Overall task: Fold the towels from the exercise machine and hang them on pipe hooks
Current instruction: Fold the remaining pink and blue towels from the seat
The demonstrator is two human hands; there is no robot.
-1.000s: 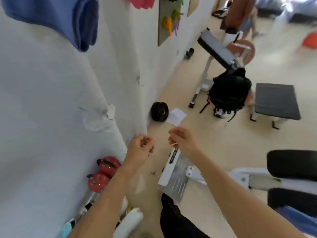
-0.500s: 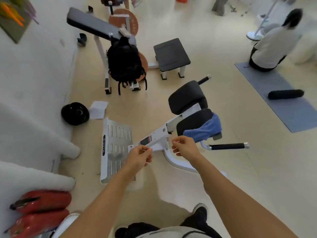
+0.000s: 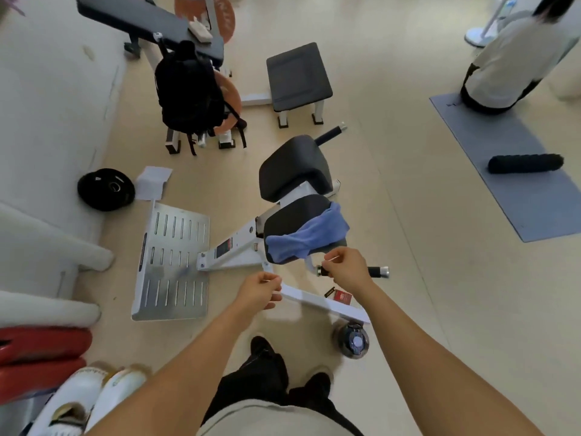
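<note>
Towel (image 3: 309, 239) on machine pad (image 3: 295, 220) — curled hands just short.

The blue towel (image 3: 309, 239) is soft, matt cloth, bunched over the nearer black pad (image 3: 294, 217) of the exercise machine (image 3: 239, 247); that pad and the one beyond it (image 3: 294, 166) look like smooth, faintly sheened vinyl. The machine's frame is glossy white painted metal, and the foot plate (image 3: 173, 262) left of the towel is bare slotted metal with a dull, scuffed finish. The handle (image 3: 379, 271) right of the towel has a matt black grip and a shiny metal end. Left beyond the foot plate lie a matt black weight plate (image 3: 106, 188) and a sheet of white paper (image 3: 154, 182). The mat (image 3: 515, 180) far right of the towel is matt grey-blue, and the floor (image 3: 393, 152) is smooth and pale.
</note>
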